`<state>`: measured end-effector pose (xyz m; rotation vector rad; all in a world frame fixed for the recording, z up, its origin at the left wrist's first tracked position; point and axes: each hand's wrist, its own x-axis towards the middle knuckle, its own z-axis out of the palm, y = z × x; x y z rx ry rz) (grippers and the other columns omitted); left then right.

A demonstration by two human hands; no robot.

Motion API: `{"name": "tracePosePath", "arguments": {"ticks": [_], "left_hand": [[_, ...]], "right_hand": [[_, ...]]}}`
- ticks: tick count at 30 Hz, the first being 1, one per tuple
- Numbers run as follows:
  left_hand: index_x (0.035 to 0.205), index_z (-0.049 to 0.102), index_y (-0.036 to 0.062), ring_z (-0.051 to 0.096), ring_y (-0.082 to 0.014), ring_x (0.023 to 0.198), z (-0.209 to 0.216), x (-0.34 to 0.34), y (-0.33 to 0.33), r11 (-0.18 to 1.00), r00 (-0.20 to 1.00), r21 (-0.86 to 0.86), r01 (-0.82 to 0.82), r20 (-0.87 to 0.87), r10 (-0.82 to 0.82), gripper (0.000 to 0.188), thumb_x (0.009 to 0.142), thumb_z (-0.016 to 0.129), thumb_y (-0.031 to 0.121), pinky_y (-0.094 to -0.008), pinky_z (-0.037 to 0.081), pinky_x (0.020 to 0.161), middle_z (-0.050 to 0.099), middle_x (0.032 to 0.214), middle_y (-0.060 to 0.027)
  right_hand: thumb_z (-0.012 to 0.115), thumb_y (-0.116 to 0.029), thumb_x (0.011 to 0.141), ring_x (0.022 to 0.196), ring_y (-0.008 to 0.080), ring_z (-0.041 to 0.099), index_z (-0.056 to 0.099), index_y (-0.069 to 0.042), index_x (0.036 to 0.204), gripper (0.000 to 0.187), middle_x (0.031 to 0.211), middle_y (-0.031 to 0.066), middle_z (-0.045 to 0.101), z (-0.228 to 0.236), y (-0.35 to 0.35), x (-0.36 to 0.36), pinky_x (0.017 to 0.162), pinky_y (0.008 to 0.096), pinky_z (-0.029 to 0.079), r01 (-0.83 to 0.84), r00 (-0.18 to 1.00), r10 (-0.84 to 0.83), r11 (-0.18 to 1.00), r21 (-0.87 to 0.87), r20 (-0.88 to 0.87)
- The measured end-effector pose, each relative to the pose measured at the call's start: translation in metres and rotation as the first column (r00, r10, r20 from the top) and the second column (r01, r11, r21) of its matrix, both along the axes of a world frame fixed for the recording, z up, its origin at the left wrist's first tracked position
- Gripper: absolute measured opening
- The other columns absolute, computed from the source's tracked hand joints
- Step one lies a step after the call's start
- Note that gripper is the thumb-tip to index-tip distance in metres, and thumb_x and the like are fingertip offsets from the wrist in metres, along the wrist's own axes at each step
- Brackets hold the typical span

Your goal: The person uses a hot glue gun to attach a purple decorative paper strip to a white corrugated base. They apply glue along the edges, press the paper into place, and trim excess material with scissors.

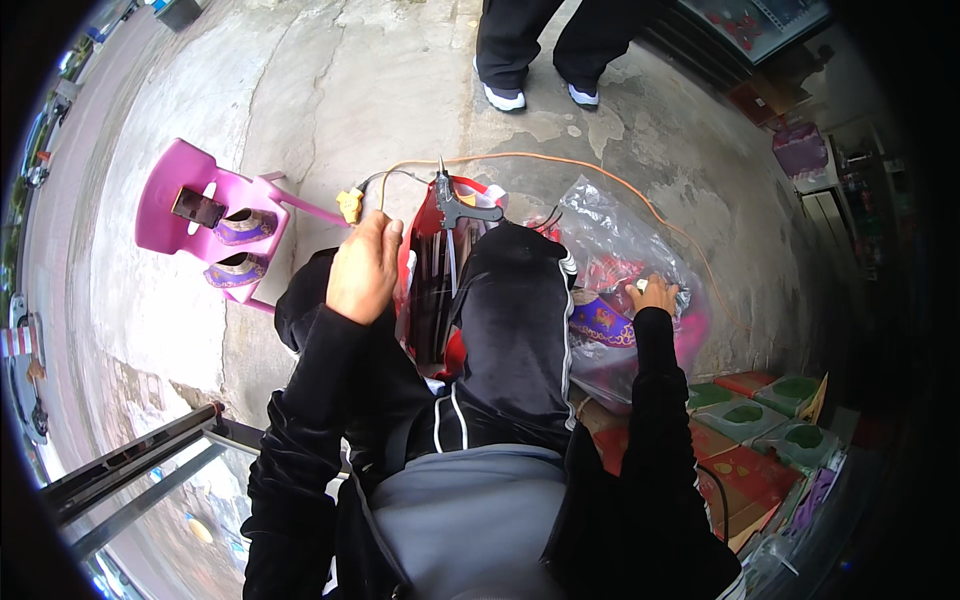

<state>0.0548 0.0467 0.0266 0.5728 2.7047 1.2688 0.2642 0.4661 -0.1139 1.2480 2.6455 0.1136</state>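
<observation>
My left hand (366,270) is closed above my left knee, fingers curled under and hidden; the orange cord runs beside its fingertips, and I cannot make out what it holds. Over at the right, my right hand (655,294) is at a clear plastic bag (620,235), its fingers bent around a small pale thing. A purple embroidered shoe piece (603,322) with gold trim lies by that hand. Between my hands, a black glue gun (462,209) rests at the top of a red bag (425,215) with dark flat pieces inside.
A pink plastic chair (172,222) on the left bears a phone (198,207) and two purple embroidered shoe pieces (246,228). An orange cord (600,166) arcs over the concrete floor near a yellow plug (350,205). A person (520,45) stands ahead. Boxes (740,440) lie at right.
</observation>
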Motion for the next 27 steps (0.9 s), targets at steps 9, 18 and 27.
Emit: {"name": "tracePosePath", "arguments": {"ticks": [9, 18, 27], "left_hand": [[0.077, 0.060, -0.0021, 0.059, -0.0305, 0.059, -0.105, 0.003, 0.036, 0.971, 0.916, 0.120, -0.208, 0.373, 0.150, 0.043, 0.097, 0.054, 0.035, -0.0399, 0.047, 0.060, 0.063, 0.067, -0.0182], [0.119, 0.054, -0.0023, 0.064, -0.0331, 0.101, -0.168, -0.023, 0.093, 0.972, 0.885, -0.035, -0.232, 0.407, 0.226, 0.072, 0.074, 0.076, 0.050, -0.0353, 0.048, 0.088, 0.066, 0.110, -0.0208], [0.106, 0.063, 0.0010, 0.058, -0.0066, 0.079, -0.168, -0.012, 0.060, 0.857, 0.773, 0.397, -0.328, 0.634, 0.002, 0.028, 0.084, 0.074, 0.016, -0.0219, 0.046, 0.074, 0.066, 0.089, -0.0001]], "right_hand": [[0.074, -0.037, 0.076, 0.106, 0.0403, 0.051, 0.065, -0.005, 0.108, 0.046, 0.109, 0.0174, 0.063, 0.071, 0.027, 0.006, 0.093, 0.0463, 0.041, -0.024, 0.974, 0.025, 1.000, 0.009, -0.226], [0.070, -0.025, 0.084, 0.102, 0.0292, 0.049, 0.063, -0.004, 0.109, 0.033, 0.099, 0.0112, 0.067, 0.222, -0.021, -0.091, 0.089, 0.0378, 0.041, -0.298, 0.729, 0.273, 0.952, 0.068, -0.627], [0.074, -0.027, 0.081, 0.065, 0.0211, 0.062, 0.067, -0.002, 0.096, 0.030, 0.072, 0.0096, 0.068, 0.103, -0.029, -0.224, 0.070, 0.0336, 0.049, -0.508, 0.563, 0.045, 0.807, -0.302, -0.825]]}}
